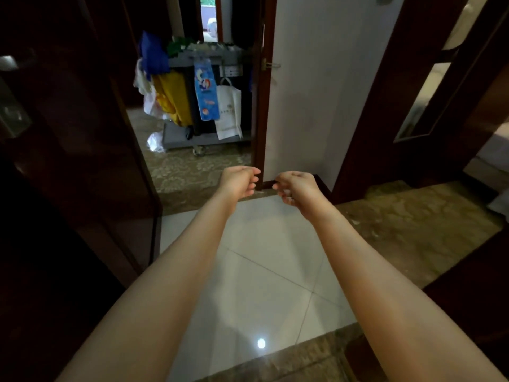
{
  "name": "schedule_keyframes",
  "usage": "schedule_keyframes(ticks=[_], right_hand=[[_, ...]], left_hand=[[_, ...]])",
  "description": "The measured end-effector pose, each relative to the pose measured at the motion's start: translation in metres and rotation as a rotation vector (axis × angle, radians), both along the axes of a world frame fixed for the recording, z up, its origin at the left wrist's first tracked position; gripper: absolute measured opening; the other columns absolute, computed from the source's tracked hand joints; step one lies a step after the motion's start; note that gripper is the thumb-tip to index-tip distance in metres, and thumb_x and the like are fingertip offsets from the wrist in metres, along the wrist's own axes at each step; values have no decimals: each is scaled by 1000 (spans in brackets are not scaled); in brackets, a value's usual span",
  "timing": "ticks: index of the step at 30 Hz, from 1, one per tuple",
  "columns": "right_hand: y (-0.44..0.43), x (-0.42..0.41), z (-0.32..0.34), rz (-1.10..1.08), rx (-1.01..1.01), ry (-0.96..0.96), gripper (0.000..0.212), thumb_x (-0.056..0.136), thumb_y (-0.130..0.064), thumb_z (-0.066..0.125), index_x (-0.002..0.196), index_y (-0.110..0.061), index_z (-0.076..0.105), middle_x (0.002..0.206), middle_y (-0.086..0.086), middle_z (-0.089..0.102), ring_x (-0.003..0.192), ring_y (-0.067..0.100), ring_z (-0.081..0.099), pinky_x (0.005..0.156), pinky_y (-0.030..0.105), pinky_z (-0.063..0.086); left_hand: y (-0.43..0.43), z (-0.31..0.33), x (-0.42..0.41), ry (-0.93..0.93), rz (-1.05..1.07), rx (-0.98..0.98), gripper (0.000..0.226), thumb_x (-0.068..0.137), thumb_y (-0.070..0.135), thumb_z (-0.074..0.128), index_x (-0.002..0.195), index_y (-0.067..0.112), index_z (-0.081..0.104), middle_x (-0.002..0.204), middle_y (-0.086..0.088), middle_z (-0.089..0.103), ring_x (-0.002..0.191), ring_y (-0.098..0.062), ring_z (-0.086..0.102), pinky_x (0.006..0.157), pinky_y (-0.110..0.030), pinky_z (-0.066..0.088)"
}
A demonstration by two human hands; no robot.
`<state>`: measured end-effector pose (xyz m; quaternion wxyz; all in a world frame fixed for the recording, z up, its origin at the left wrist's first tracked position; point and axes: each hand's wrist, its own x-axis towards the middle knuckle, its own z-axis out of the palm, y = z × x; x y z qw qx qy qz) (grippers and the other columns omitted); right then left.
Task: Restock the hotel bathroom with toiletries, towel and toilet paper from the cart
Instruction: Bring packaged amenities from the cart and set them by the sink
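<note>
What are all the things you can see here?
cart: one, grey, past the doorway
yellow bag: one, yellow, on the cart's left side
blue cloth: one, blue, atop the cart's left
blue pack: one, blue and white, hanging on the cart
white bag: one, white, hanging right of the pack
door: one, dark brown, left
tiles: many, white, floor underfoot
left hand: one, loosely curled, holds nothing
right hand: one, loosely curled, holds nothing

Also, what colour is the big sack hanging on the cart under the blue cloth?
The sack on the cart is yellow; the head view shows it.
</note>
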<state>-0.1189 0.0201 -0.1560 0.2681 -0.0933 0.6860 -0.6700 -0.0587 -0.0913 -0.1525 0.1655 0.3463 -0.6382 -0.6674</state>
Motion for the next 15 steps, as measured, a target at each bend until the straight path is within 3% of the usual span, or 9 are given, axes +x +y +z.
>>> schedule_keyframes(ticks=[7,11,15], right_hand=[[-82,-93,-17,57,43,-1,8,91,-7,50,88,-8,57,64,4,58,33,1,45,39,14,33],[-121,-156,-15,107,50,4,13,93,-8,50,82,-9,57,64,3,58,39,5,46,39,15,35],[-177,-230,-3,117,50,17,18,92,-8,51,76,-11,57,62,3,57,33,3,46,41,16,35]], left_hand=[[-76,-11,-88,-29,62,-3,30,92,3,41,70,18,55,66,0,51,55,-8,44,57,-18,42],[-115,-7,-145,7,83,-2,28,91,2,44,72,17,57,65,0,50,54,-8,45,53,-18,41],[-163,5,-197,20,147,-17,24,94,8,47,77,16,62,64,-1,51,55,-9,47,51,-19,43]])
